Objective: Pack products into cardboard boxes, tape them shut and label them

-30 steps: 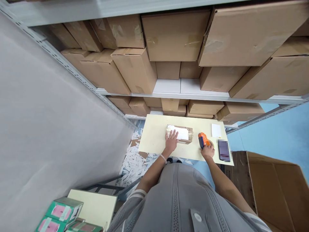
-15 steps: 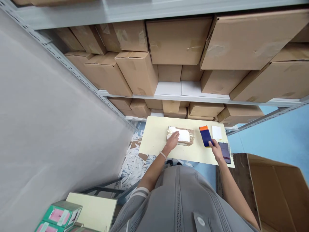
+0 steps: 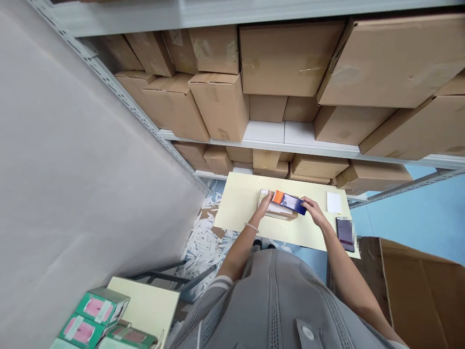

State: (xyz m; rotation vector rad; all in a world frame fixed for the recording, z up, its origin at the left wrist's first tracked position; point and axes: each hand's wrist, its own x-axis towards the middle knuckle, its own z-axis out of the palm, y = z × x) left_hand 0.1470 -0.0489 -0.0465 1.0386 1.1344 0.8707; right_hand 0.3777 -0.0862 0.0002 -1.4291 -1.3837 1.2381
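Note:
A small taped cardboard box [image 3: 279,216] with a white label on top lies on the cream tabletop. My right hand [image 3: 311,209] pinches the dark blue end of a flat blue-and-orange packet [image 3: 290,201], which lies slantwise above the box. Its orange end points left and a pale panel shows on its upper face. Close to that orange end, my left hand [image 3: 265,203] is side-on over the left end of the box, fingers stretched out; I cannot tell whether it touches the packet.
To the right on the table [image 3: 240,194] lie a white pad [image 3: 333,202] and a phone-like device [image 3: 345,233]. Shelves of cardboard boxes [image 3: 279,60] rise ahead. A large open carton [image 3: 421,291] stands at right. Paper strips [image 3: 199,247] litter the floor; green boxes [image 3: 98,308] sit lower left.
My right hand has brought the packet left over the box and turned it, orange end leftward. My left hand has gone from flat on the label to side-on at the box's left end.

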